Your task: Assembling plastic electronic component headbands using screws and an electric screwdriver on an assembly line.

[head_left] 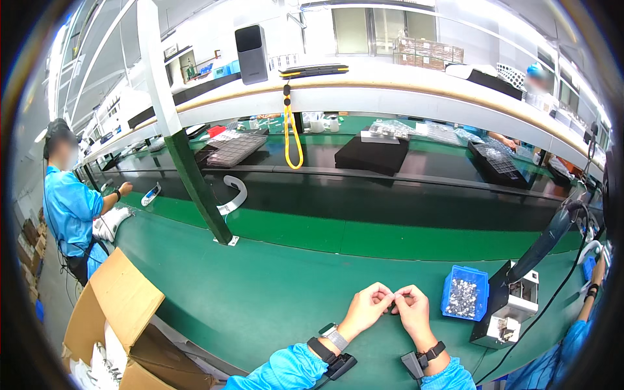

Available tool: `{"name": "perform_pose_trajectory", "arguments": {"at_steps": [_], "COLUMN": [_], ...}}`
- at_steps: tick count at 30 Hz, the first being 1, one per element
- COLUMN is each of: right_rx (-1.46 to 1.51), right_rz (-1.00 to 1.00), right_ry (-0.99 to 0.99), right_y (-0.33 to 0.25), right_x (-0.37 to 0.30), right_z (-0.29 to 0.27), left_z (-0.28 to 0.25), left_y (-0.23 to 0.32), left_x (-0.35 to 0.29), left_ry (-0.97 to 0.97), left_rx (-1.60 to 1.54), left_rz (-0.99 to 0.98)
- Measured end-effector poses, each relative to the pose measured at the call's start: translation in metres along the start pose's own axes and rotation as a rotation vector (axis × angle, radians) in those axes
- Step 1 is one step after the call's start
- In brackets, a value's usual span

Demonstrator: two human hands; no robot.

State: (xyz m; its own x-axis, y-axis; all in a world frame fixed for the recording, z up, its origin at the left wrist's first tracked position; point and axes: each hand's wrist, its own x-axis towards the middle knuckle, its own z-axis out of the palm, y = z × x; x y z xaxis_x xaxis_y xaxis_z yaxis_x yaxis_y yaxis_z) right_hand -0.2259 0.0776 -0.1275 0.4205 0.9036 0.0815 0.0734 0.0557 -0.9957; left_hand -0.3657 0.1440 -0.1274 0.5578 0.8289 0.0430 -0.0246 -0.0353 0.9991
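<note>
Both my hands meet above the green tabletop [279,292], fingertips pinched close together. My left hand [368,308] is closed, thumb against fingers, with a watch and a black strap on its wrist. Touching or nearly touching it, my right hand [413,311] is closed in a like pinch, a black strapped device on its wrist. A tiny dark piece seems to show between the fingertips, too small to name. Just right of my right hand stands a blue bin [465,294] full of small metal parts. Beside it is a black and silver bench machine [509,312].
An open cardboard box [123,299] with white items stands at lower left. A green-and-white post [188,162] rises from the table. Beyond runs a dark conveyor [292,201] beneath a shelf [390,81]; a yellow strap [292,136] hangs down. Co-workers [71,188] are at left and right.
</note>
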Motion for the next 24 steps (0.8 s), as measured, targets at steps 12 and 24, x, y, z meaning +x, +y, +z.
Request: {"name": "perform_pose_trajectory", "arguments": {"at_steps": [12,24], "right_rx": [0.013,-0.065], "right_rz": [-0.044,-0.048], "right_ry": [0.012,0.024], "right_y": [0.016,0.005], "right_x": [-0.001,0.008], "right_z": [-0.007,-0.010], "left_z": [0.007,0.008], "left_y": [-0.009,-0.001], "left_x": [-0.001,0.009], "left_ry": [-0.030,-0.034], "left_rx": [-0.049,-0.023], "left_rz": [-0.018,-0.052]}}
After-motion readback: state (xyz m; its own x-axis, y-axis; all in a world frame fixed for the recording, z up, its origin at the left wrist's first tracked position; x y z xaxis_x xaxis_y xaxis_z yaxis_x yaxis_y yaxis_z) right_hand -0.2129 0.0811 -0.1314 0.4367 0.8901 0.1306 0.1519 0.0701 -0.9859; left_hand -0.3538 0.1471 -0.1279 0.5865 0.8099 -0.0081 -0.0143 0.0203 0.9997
